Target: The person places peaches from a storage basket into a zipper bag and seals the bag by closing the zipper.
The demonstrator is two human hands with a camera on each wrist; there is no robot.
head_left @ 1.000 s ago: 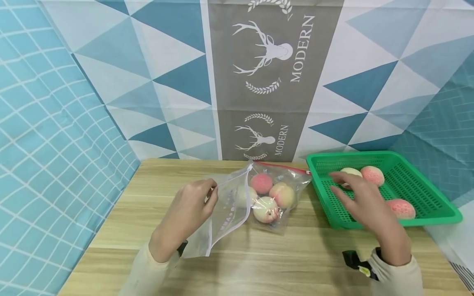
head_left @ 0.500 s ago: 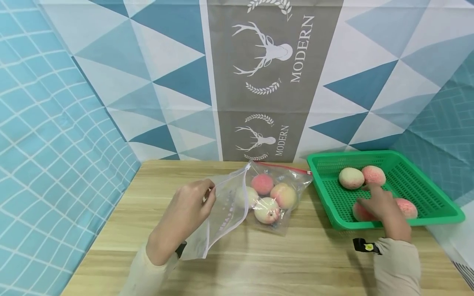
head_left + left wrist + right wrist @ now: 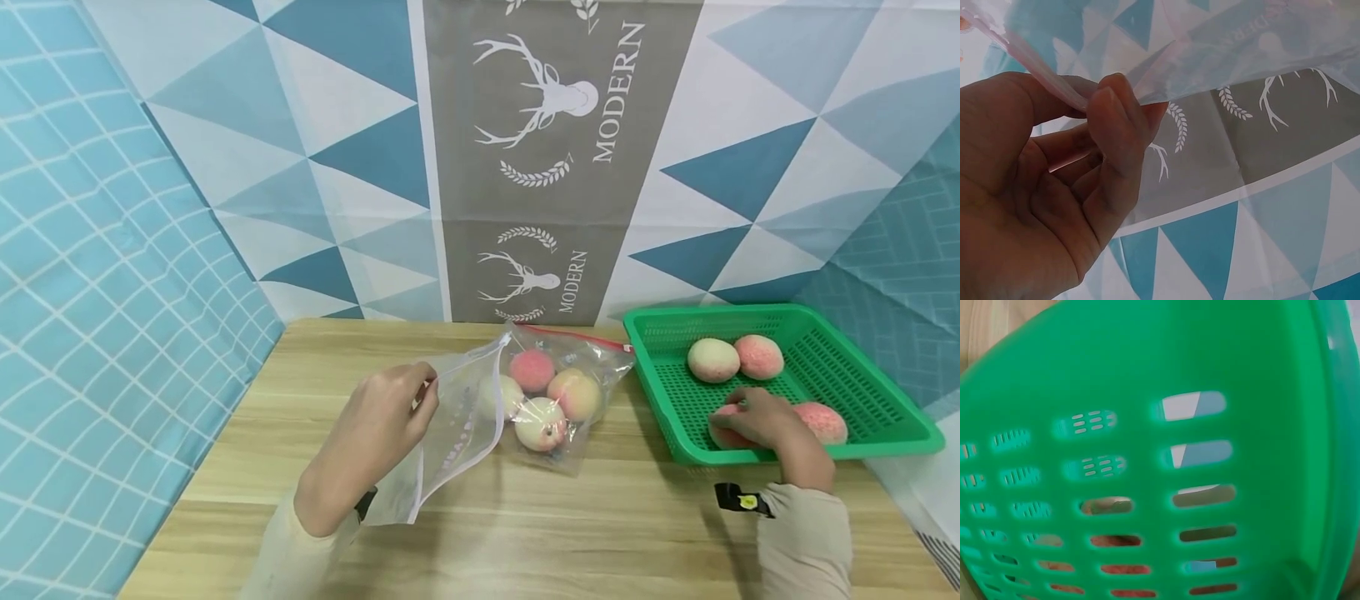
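Observation:
My left hand (image 3: 375, 437) pinches the open edge of a clear zip bag (image 3: 457, 450) between thumb and fingertips. The left wrist view shows that pinch close up, with the bag's zip strip (image 3: 1047, 75) running into the fingers. Several peaches, among them a red one (image 3: 532, 371) and a pale one (image 3: 540, 425), lie inside the bag. My right hand (image 3: 772, 423) reaches into a green basket (image 3: 888, 396), its fingers curled over a pinkish peach (image 3: 726, 429) near the front wall. In the right wrist view the slotted basket wall (image 3: 1147, 356) hides that hand.
Other peaches in the basket are a pale one (image 3: 712, 360) and a pink one (image 3: 760, 357) at the back, and another pink one (image 3: 823, 423) right of my hand. A patterned cloth (image 3: 540, 167) stands behind the wooden table (image 3: 525, 533).
My right hand has lowered into the basket from above it and now grips a front peach, shifted slightly left. My left hand has kept its pinch on the bag.

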